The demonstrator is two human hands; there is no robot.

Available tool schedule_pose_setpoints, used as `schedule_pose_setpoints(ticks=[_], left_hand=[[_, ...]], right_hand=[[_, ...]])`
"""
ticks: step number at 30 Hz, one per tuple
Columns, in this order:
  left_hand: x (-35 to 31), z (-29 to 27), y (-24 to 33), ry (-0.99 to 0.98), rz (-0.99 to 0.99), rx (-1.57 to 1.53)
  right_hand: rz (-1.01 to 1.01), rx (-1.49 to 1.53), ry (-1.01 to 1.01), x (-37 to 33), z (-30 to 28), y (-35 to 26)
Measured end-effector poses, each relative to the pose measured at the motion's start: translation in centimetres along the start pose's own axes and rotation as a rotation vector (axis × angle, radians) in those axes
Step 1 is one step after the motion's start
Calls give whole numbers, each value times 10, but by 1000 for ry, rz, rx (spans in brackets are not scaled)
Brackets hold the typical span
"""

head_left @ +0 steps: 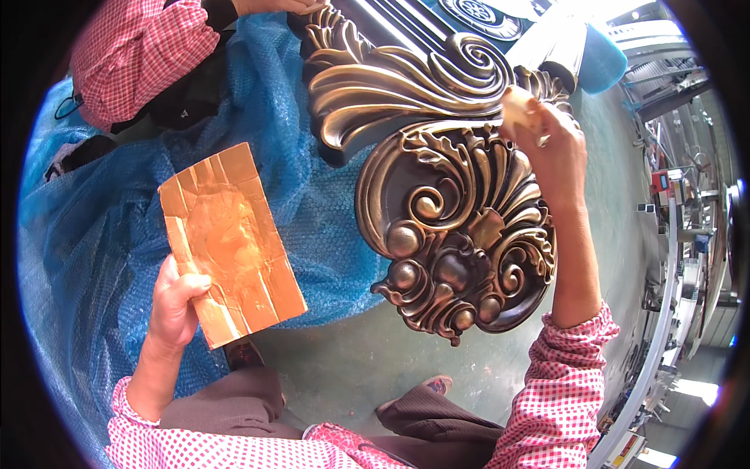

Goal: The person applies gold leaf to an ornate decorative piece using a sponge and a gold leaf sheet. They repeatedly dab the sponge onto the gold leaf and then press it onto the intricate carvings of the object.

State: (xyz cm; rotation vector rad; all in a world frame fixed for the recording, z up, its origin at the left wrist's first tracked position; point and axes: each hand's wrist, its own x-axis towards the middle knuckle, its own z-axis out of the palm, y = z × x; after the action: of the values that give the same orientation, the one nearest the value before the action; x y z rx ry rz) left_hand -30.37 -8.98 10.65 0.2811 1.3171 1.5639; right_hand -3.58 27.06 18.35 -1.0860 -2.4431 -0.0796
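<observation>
My left hand (175,301) grips the lower left edge of a creased orange-gold sheet (230,238), held flat over the blue bubble wrap. My right hand (551,144) reaches out over a large ornate bronze-coloured carved ornament (445,203) with scrolls, leaves and round knobs. That hand pinches a small pale pad or cloth (519,105) against the ornament's upper right scroll. The ornament lies on the green floor, its upper part resting on the bubble wrap.
Blue bubble wrap (101,234) covers the floor at left. Another person in a red checked sleeve (137,59) sits at the top left, a hand (277,6) on the ornament's top. My knees and one foot (433,384) show below. Metal racks (672,258) stand at right.
</observation>
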Motion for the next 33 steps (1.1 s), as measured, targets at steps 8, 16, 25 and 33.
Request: schedule_pose_setpoints(ticks=[8, 16, 25, 33], left_hand=[[0, 1, -1, 0, -10, -5], [-1, 2, 0, 8, 0, 10], [-2, 1, 1, 7, 0, 24], [-1, 3, -1, -14, 5, 4]], right_hand=[[-6, -20, 10, -4, -7, 0], [27, -14, -4, -14, -11, 0], [97, 509, -170, -50, -31, -7], [-6, 195, -207, -43, -21, 0]])
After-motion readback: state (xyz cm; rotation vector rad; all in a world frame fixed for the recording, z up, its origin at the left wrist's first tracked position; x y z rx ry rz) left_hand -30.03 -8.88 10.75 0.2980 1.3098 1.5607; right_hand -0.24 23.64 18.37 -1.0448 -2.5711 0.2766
